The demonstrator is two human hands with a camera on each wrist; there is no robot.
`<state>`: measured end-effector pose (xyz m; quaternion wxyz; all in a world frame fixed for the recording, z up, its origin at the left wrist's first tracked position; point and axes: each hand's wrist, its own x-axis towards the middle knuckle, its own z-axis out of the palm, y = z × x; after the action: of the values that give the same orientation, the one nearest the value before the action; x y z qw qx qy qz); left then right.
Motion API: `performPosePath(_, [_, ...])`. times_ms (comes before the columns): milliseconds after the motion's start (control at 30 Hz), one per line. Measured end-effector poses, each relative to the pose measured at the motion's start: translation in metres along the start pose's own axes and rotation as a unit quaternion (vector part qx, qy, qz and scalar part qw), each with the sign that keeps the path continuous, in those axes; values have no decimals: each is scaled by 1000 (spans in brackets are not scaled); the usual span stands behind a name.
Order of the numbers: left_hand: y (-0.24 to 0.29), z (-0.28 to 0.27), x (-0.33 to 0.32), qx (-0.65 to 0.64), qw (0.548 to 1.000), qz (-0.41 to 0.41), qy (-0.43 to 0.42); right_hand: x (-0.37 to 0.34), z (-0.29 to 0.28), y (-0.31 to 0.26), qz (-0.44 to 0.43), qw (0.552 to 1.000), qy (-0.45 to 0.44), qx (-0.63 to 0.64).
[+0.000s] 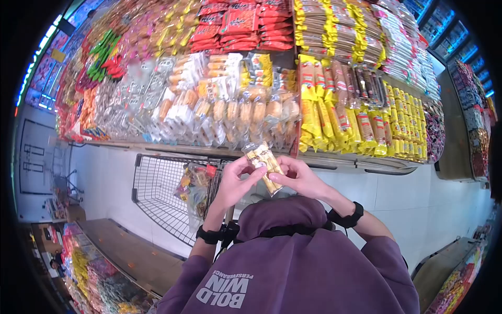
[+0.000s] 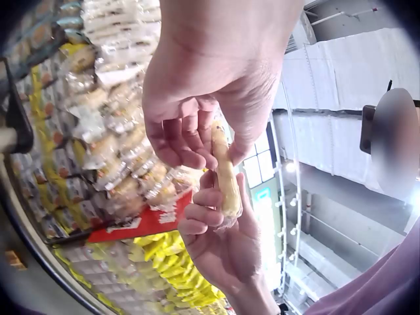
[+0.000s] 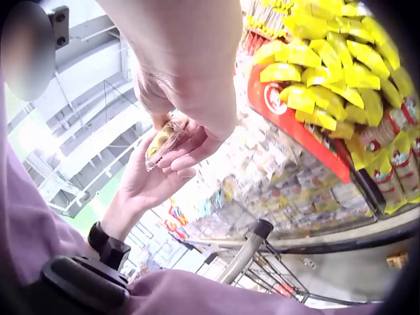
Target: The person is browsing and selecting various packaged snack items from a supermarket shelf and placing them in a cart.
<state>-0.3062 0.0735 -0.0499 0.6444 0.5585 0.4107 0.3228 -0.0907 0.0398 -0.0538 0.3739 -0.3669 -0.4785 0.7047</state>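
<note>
A clear-wrapped snack pack with pale yellow sticks or rolls inside is held in front of the chest, over the bottom edge of the display. My left hand pinches it from the left, thumb lying across its face. From the other side my right hand grips its lower right part, with the thumb on top. Seen edge-on in the left wrist view, the wrapped pack spans both hands. In the right wrist view, one end of the pack shows rounded yellow pieces under crinkled film.
Ahead lies a wide display of wrapped breads, red packets and yellow-wrapped snacks. A wire shopping cart stands at the left, with bagged goods in it. More shelves are behind and at the right.
</note>
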Motion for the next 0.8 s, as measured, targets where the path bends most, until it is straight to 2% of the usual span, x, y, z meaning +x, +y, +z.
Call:
performPosePath(200, [37,42,26,-55,998,13,21,-27,-13,-33,-68,994,75,35])
performPosePath(300, [47,62,36,-48,997,57,22,-32,-24,-39,-95,990,94,49])
performPosePath(500, [42,87,49,-8,998,70,-2,-48,-46,-39,-121,980,152,26])
performPosePath(667, [37,108,53,-14,995,95,25,-60,-65,-31,-171,969,176,4])
performPosePath(800, [33,116,56,-17,993,115,36,-72,-76,-40,-170,959,217,-63])
